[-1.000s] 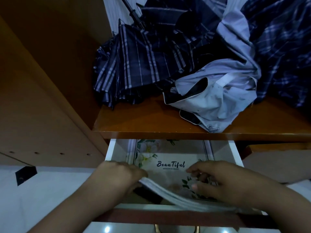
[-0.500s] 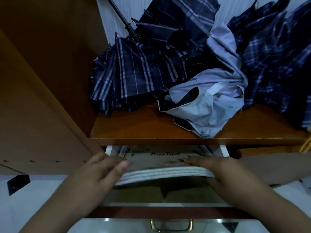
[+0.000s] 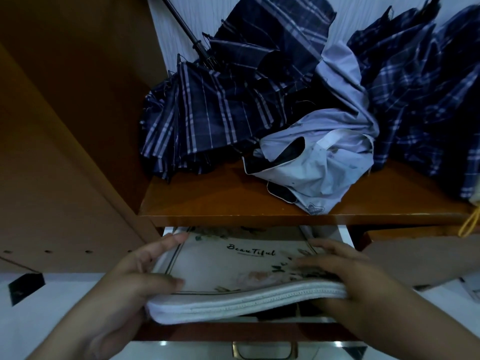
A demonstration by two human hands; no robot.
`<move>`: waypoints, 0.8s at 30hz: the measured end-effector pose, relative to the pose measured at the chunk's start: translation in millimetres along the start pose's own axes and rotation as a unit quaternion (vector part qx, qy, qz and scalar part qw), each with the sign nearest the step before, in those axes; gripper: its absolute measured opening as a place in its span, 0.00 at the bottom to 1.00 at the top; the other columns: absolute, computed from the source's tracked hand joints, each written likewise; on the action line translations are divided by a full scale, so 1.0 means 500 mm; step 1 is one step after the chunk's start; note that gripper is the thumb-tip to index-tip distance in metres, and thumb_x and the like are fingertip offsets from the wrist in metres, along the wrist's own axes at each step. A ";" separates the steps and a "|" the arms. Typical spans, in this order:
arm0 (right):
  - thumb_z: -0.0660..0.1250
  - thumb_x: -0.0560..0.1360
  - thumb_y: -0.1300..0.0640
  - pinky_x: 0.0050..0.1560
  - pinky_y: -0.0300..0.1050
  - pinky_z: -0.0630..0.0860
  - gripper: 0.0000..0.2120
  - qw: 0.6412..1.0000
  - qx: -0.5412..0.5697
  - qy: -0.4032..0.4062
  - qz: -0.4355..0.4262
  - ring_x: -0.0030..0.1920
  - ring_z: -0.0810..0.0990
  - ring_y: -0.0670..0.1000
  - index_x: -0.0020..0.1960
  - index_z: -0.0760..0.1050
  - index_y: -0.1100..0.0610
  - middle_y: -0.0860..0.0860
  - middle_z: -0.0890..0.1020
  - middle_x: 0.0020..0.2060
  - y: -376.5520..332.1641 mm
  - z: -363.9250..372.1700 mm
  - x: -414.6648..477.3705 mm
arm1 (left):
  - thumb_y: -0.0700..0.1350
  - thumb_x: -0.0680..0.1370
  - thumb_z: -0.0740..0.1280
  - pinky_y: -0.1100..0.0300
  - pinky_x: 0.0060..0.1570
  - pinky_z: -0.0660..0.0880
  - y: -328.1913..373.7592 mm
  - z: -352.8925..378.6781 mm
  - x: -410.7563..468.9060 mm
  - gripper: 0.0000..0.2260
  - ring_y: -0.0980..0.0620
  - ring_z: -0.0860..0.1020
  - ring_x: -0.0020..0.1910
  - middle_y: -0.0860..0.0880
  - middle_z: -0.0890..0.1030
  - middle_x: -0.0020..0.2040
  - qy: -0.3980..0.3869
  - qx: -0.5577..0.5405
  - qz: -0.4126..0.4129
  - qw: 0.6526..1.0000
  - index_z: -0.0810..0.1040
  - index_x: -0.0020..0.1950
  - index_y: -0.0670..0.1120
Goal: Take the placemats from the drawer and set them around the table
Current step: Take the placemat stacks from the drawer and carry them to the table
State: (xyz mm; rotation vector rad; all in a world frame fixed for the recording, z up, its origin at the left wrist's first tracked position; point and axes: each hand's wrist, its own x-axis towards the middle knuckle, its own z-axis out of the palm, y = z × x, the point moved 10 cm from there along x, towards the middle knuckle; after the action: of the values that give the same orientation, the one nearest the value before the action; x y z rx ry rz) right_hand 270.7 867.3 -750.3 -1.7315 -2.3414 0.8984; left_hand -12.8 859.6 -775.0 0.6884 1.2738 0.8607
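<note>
A stack of white placemats (image 3: 233,271), the top one printed with flowers and the word "Beautiful", is lifted above the open drawer (image 3: 259,331). My left hand (image 3: 135,279) grips the stack's left edge, thumb on top and fingers underneath. My right hand (image 3: 345,276) holds the right edge the same way, fingers spread over the print. The near edge of the stack sags slightly and shows several layered, stitched edges. The drawer's inside is mostly hidden beneath the stack.
Just above the drawer runs a brown wooden shelf (image 3: 233,203), carrying a folded navy plaid umbrella (image 3: 207,113) and a pale crumpled cloth bag (image 3: 319,162). A brown cabinet panel (image 3: 65,152) stands at left. A brass handle (image 3: 265,352) fronts the drawer.
Both hands have raised the placemat stack out of the drawer and drawn it toward me; its printed top now faces up and the near edge hangs over the drawer front.
</note>
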 end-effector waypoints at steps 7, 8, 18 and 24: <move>0.75 0.45 0.26 0.66 0.33 0.64 0.39 0.980 0.178 -0.053 0.068 0.67 0.62 0.33 0.56 0.75 0.30 0.29 0.56 0.69 0.029 0.011 -0.013 | 0.22 0.63 0.67 0.42 0.62 0.72 -0.003 0.017 -0.013 0.33 0.35 0.82 0.56 0.39 0.83 0.59 -0.051 -0.008 -0.039 0.998 0.82 0.62 0.48; 0.76 0.46 0.26 0.65 0.33 0.63 0.38 0.970 0.223 -0.063 0.078 0.66 0.61 0.31 0.56 0.77 0.30 0.26 0.56 0.68 0.030 0.013 -0.016 | 0.22 0.65 0.65 0.40 0.62 0.72 -0.006 0.019 -0.015 0.32 0.34 0.82 0.56 0.38 0.83 0.59 -0.058 -0.008 -0.049 0.997 0.83 0.62 0.48; 0.62 0.76 0.70 0.41 0.45 0.83 0.15 0.781 0.567 -0.006 0.262 0.47 0.85 0.57 0.56 0.81 0.58 0.58 0.86 0.48 0.088 0.041 -0.015 | 0.36 0.74 0.70 0.57 0.50 0.77 -0.029 -0.011 -0.001 0.12 0.50 0.84 0.54 0.48 0.86 0.53 0.000 0.108 -0.026 0.994 0.86 0.52 0.49; 0.64 0.74 0.68 0.39 0.47 0.82 0.19 0.804 0.543 -0.092 0.224 0.48 0.85 0.60 0.61 0.76 0.53 0.59 0.85 0.49 0.080 0.040 -0.008 | 0.32 0.76 0.66 0.57 0.44 0.83 -0.028 0.001 -0.003 0.22 0.50 0.84 0.53 0.55 0.85 0.55 -0.078 0.099 -0.050 0.991 0.84 0.58 0.57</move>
State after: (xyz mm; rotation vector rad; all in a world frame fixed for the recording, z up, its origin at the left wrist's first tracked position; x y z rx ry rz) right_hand 297.7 862.9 -785.7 -1.6011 -0.9311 1.9913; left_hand -10.4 850.9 -785.7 0.8260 1.2518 0.5918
